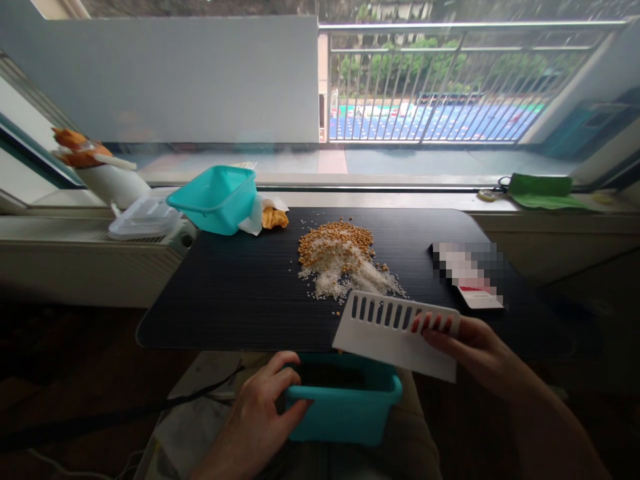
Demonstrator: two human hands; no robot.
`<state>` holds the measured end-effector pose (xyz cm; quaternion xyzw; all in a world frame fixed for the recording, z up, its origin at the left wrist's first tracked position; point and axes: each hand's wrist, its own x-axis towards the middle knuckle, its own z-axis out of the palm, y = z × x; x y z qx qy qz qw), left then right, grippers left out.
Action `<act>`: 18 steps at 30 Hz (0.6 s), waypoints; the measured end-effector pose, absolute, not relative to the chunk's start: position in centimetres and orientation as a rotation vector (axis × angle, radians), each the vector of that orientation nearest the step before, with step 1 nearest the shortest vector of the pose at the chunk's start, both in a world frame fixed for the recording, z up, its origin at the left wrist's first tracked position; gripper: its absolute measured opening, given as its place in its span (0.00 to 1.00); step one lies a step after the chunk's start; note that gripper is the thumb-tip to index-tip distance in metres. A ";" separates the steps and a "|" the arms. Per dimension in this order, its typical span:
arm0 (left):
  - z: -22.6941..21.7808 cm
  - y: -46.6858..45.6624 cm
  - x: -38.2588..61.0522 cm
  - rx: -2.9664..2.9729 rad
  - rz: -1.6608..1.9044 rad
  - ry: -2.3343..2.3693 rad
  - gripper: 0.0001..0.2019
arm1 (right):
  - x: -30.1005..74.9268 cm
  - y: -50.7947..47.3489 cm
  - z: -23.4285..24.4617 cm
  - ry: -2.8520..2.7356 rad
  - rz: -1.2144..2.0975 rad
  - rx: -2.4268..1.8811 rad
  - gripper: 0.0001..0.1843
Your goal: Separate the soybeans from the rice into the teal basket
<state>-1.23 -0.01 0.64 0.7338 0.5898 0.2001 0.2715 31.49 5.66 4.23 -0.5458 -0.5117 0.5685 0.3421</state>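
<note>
My right hand (473, 350) grips a white slotted scraper (395, 333) by its right end, holding it tilted over the near edge of the black table (225, 300). Just beyond the scraper lies a pile of yellow beans mixed with white rice (340, 263). My left hand (263, 407) is closed on the left rim of a teal plastic bin (345, 407) that sits on my lap below the table edge, under the scraper.
A second teal bin (215, 199) leans tilted at the table's back left beside a clear lidded box (144, 219) and a white and yellow wrapper (267, 215). A card (470, 273) lies at the right. A green cloth (543, 190) rests on the windowsill.
</note>
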 end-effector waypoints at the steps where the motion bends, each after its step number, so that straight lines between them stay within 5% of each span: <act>1: 0.6 0.0 -1.2 1.975 0.541 1.590 0.05 | 31.4 5.5 4.3 -1.353 1.535 -1.416 0.17; 9: 0.3 0.0 -1.2 1.966 0.525 1.591 0.05 | 30.2 6.7 4.2 -1.188 1.232 -1.374 0.11; 18: 0.6 0.1 -1.1 1.927 0.492 1.574 0.06 | 30.1 6.7 4.2 -1.426 1.591 -1.277 0.12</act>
